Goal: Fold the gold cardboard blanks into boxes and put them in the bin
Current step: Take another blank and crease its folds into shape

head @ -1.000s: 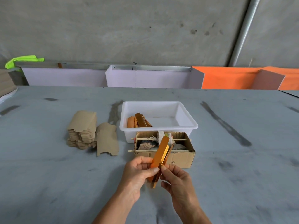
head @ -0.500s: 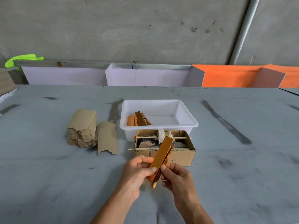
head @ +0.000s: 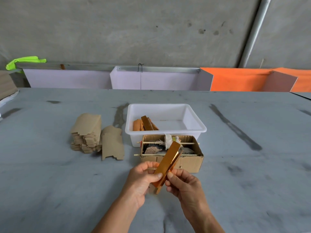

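Observation:
A gold cardboard blank (head: pixel 168 161), partly folded and tilted up to the right, is held above the table in both hands. My left hand (head: pixel 141 179) grips its lower left side, thumb on the gold face. My right hand (head: pixel 183 184) pinches its lower right edge. Behind it stands the white bin (head: pixel 193 126) with a few folded gold boxes (head: pixel 144 124) in its left part. A stack of flat blanks (head: pixel 87 132), brown side up, lies to the left, with a loose blank (head: pixel 111 143) beside it.
An open brown cardboard box (head: pixel 188 161) with rags and wooden sticks stands just in front of the bin, right behind my hands. White and orange panels (head: pixel 151 79) line the table's far edge under a concrete wall.
The blank's top end has tilted a little lower and to the right between my hands. Both hands stay in nearly the same place.

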